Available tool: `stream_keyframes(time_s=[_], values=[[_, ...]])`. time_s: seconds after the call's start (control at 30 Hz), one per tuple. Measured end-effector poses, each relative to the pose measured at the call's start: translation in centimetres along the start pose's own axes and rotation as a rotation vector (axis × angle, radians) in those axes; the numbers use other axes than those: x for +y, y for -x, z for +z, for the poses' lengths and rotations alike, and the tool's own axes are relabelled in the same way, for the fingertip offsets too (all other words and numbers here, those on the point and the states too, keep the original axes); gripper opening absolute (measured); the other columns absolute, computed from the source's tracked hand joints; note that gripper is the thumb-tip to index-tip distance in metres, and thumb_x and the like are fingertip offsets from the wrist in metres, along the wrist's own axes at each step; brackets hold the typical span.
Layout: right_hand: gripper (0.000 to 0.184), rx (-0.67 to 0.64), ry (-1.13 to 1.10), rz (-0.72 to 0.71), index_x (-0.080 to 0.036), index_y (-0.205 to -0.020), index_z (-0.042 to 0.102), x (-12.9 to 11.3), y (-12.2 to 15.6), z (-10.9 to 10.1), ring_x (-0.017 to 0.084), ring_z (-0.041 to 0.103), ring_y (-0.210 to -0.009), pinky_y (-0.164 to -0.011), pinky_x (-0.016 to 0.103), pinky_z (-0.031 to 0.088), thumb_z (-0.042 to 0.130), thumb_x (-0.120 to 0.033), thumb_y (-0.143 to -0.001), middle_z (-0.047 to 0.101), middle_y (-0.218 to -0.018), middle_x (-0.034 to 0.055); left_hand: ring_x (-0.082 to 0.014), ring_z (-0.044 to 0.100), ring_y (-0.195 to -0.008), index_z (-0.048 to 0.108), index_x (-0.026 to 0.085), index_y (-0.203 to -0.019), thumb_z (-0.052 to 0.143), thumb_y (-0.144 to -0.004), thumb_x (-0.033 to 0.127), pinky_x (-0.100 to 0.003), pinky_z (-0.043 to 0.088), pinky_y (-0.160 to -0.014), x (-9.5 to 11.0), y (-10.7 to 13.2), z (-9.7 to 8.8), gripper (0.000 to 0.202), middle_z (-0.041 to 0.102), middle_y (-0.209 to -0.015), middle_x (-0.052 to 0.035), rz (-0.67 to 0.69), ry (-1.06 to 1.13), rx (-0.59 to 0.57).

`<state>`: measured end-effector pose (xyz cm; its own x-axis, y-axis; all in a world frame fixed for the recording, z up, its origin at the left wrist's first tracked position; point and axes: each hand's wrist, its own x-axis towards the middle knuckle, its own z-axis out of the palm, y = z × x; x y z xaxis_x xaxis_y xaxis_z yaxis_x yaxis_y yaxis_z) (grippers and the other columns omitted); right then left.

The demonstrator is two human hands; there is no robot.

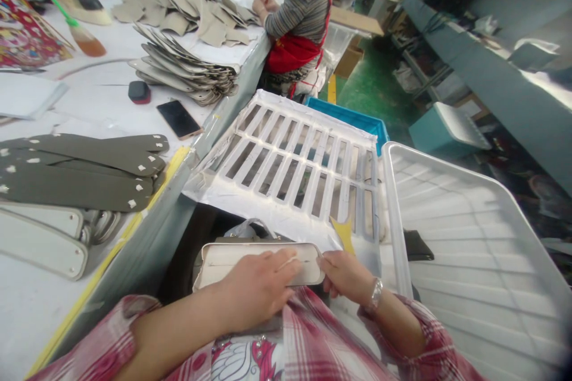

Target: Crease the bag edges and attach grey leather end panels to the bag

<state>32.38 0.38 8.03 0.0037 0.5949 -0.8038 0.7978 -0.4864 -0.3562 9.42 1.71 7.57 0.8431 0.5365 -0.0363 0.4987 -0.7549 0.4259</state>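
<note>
Close to my body lies a long cream bag piece (218,262) with a raised rim and rounded corners. Grey straps show behind it, and its underside is hidden. Across its inner face rests my left hand (257,289), fingers stretched out over the surface. At the piece's right end, my right hand (346,274) is closed, with thumb and fingers pinching the rim.
A white slatted rack (286,155) stands ahead, with a white plastic bin (469,238) on the right. The worktable at left holds dark grey strips (84,169), a phone (179,118) and stacked panels (187,68). A co-worker (299,12) sits beyond.
</note>
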Motion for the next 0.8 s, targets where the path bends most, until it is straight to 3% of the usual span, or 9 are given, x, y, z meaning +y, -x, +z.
stream_keyframes(time_s=[0.1,0.2,0.37,0.5,0.63,0.7,0.8], values=[[0.034,0.015,-0.001,-0.017,-0.014,-0.066,0.043,0.3,-0.2,0.2,0.007,0.053,-0.040,-0.038,0.016,0.038,0.027,-0.029,-0.091,0.063,-0.059,0.0039,-0.0208,0.059,-0.088,0.037,0.014,-0.134,0.046,-0.082,0.046,-0.031,0.049,-0.067,0.9,-3.3,2.4,0.062,0.029,-0.144,-0.0107,0.115,-0.073,-0.091],[0.033,0.048,-0.006,-0.047,-0.015,-0.065,0.042,0.6,-0.5,0.6,0.007,0.053,-0.039,-0.039,0.016,0.038,0.027,-0.029,-0.091,0.062,-0.057,0.0042,-0.0202,0.060,-0.075,0.044,0.012,-0.129,0.046,-0.082,0.039,-0.033,0.048,-0.057,0.8,-4.1,3.8,0.055,0.025,-0.146,-0.0126,0.154,-0.175,-0.171],[0.037,0.046,-0.115,-0.118,-0.016,-0.064,0.042,1.5,-1.2,0.9,0.010,0.053,-0.038,-0.038,0.019,0.039,0.032,-0.040,-0.089,0.060,-0.053,0.0041,-0.0206,0.060,-0.073,0.046,0.013,-0.128,0.046,-0.081,0.032,-0.034,0.047,-0.056,0.4,-3.4,3.7,0.050,0.025,-0.146,-0.0127,0.160,-0.173,-0.168],[0.049,-0.184,-0.535,-0.130,-0.014,-0.077,0.046,3.3,-2.0,0.5,0.014,0.059,-0.047,-0.041,0.021,0.044,0.038,-0.061,-0.081,0.062,-0.060,0.0061,-0.0212,0.061,-0.077,0.040,0.013,-0.133,0.049,-0.081,0.044,-0.034,0.049,-0.060,0.5,-3.5,3.9,0.061,0.029,-0.144,-0.0113,0.132,-0.133,-0.150],[0.050,-0.373,-0.857,-0.176,-0.012,-0.081,0.045,5.4,-3.1,0.5,0.009,0.057,-0.047,-0.043,0.016,0.044,0.059,-0.059,-0.071,0.062,-0.063,0.0043,-0.0226,0.061,-0.084,0.038,0.012,-0.134,0.053,-0.078,0.052,-0.035,0.051,-0.067,0.6,-3.7,3.7,0.070,0.028,-0.144,-0.0104,0.128,-0.108,-0.156],[0.050,-0.364,-0.884,-0.179,-0.012,-0.079,0.043,5.8,-3.6,0.7,0.007,0.055,-0.043,-0.041,0.014,0.042,0.063,-0.056,-0.068,0.060,-0.059,0.0017,-0.0231,0.060,-0.086,0.037,0.012,-0.134,0.054,-0.077,0.054,-0.036,0.051,-0.067,0.6,-3.8,3.3,0.074,0.027,-0.145,-0.0111,0.123,-0.099,-0.185],[0.052,-0.317,-0.755,-0.142,-0.012,-0.075,0.043,5.0,-3.8,0.5,0.008,0.055,-0.043,-0.040,0.015,0.042,0.063,-0.060,-0.065,0.059,-0.057,0.0014,-0.0230,0.060,-0.085,0.036,0.013,-0.135,0.054,-0.076,0.055,-0.035,0.051,-0.065,0.5,-3.9,2.9,0.074,0.025,-0.146,-0.0108,0.112,-0.098,-0.247]])
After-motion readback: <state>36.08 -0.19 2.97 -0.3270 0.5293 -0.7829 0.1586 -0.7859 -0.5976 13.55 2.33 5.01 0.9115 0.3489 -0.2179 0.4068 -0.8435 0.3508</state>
